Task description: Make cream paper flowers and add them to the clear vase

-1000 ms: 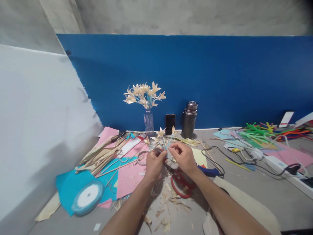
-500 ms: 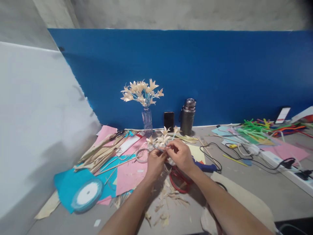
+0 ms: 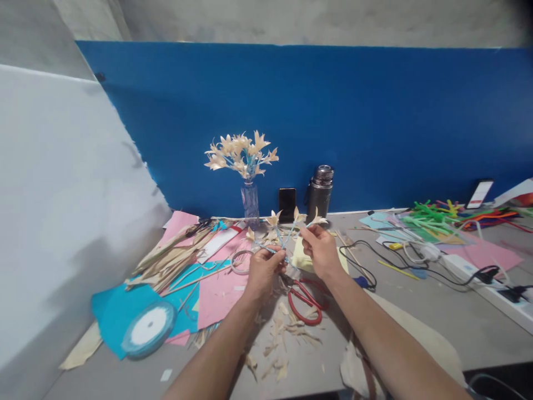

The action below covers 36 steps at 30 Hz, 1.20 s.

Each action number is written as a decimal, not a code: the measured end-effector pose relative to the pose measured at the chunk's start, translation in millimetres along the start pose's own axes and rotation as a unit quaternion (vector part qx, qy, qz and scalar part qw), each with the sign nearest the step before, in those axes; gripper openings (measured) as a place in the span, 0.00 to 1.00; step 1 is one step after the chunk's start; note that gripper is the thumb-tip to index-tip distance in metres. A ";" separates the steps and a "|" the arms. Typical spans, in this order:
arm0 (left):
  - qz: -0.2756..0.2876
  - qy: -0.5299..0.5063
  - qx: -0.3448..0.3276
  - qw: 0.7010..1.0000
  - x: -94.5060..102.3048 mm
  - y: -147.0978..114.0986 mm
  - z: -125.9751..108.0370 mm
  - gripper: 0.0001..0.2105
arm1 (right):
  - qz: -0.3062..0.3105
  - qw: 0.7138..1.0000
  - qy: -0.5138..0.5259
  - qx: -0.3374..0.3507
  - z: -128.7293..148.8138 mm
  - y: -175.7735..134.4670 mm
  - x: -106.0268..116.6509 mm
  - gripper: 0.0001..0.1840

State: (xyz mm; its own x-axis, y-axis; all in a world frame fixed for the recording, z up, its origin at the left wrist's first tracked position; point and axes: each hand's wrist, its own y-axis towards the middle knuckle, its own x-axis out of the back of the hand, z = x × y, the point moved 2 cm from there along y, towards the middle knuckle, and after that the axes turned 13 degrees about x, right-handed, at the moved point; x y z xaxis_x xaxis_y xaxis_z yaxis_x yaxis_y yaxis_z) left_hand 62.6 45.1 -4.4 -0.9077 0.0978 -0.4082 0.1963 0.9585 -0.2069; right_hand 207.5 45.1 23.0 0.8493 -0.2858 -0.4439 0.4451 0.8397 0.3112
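Observation:
My left hand [image 3: 266,268] pinches the joined blue stems of a small spray of handmade cream flowers [image 3: 273,219] above the middle of the table. My right hand [image 3: 321,251] is closed at the right side of the spray, its fingertips on the stem of the rightmost flower [image 3: 317,217]. The flower heads stand apart, fanned out from left to right. Below and between my hands lie red-handled scissors [image 3: 315,318], their blades partly hidden. Cream scraps [image 3: 287,328] are scattered around them. A ring of grey tape [image 3: 233,265] rests left of my left hand.
Behind stands a clear vase [image 3: 250,201] of similar flowers, with a phone [image 3: 287,204] and a thermos [image 3: 320,191]. A ribbon roll [image 3: 150,325] lies on blue paper at left, below dried husk strips [image 3: 175,261]. Cables and a power strip [image 3: 470,273] run along the right.
My right hand has moved away from my left, rightward and up, to the rightmost flower. The flowers have spread apart, baring their blue stems and more of the scissors.

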 end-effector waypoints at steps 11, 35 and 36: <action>0.048 -0.043 0.023 0.998 -3.5 -0.9 5.3 0.19 | 0.040 0.996 -0.069 0.051 -1.5 -10.1 -6.5 0.18; 0.041 -0.181 0.067 0.980 -1.2 0.1 2.5 0.15 | 0.080 0.992 -0.093 0.028 -16.7 -31.9 -16.0 0.14; 0.038 -0.180 0.065 0.981 -1.4 -0.4 1.7 0.15 | 0.080 0.992 -0.096 0.027 -17.0 -32.7 -16.1 0.14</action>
State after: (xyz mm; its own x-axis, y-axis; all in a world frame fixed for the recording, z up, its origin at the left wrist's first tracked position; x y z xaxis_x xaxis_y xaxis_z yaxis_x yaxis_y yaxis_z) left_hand 64.5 44.2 -5.3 -0.7033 0.0437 -0.7096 0.3253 0.9073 -0.2665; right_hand 174.4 30.0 5.7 0.9464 -0.2378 -0.2187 0.3104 0.8570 0.4112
